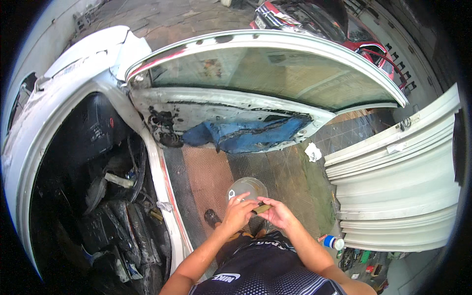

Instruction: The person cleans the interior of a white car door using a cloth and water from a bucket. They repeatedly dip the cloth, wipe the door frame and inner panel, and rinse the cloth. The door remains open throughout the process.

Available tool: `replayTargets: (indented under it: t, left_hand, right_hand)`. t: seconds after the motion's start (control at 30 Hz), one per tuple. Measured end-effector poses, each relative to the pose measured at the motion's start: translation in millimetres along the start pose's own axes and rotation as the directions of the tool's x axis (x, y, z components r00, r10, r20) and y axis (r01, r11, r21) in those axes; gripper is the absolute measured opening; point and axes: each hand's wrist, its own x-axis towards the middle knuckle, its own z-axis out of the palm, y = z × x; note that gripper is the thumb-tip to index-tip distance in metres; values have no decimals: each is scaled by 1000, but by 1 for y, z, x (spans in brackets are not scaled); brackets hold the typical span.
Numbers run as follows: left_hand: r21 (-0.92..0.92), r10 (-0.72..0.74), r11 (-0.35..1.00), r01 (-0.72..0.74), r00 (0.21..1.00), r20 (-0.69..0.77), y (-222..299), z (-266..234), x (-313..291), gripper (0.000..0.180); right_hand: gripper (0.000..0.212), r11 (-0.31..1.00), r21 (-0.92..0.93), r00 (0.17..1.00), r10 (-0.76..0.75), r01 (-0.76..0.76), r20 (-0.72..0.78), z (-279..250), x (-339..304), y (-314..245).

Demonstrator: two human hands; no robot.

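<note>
My right hand [279, 214] holds a small olive-tan folded piece [262, 209] between thumb and fingers. Its edge looks dark, and what it is made of is too small to tell. My left hand [238, 210] closes on the same piece from the other side, with the fingertips of both hands close together. Just beyond the hands, a round translucent bucket [251, 185] stands on the floor, partly hidden by my fingers. Ahead is the open white car door [179, 109], its inner trim gone and blue and black patches bared.
At left, the white car body [163, 177] frames a dark stripped cabin with loose parts. A white ribbed panel [398, 182] stands on the right, near a blue-and-white can [334, 242]. A crumpled white cloth [312, 152] lies beyond the bucket. Farther off is a red car [366, 46].
</note>
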Motion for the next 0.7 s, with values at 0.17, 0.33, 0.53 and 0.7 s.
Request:
replayTargets:
  t: [0.17,0.33,0.53,0.7]
  left_hand:
    - [-197,-333,917,346,938,97,16,9,27,15]
    - [-474,-465,680,560,828,312,44,37,49,18]
    - [-591,-401,745,311,916,-24,87,93,98,19]
    - [-734,-684,499,460,729,-7,120,144,138,18]
  right_hand:
    - [42,977,-147,988,-149,154,45,2,-34,-18]
    - [33,864,-379,932,-363,331,-14,-49,-39,-30]
    - [21,850,-207,873,-486,485,46,-102,-58,-76]
    - [20,850,-252,883,-468,463,44,-151,-53,-117]
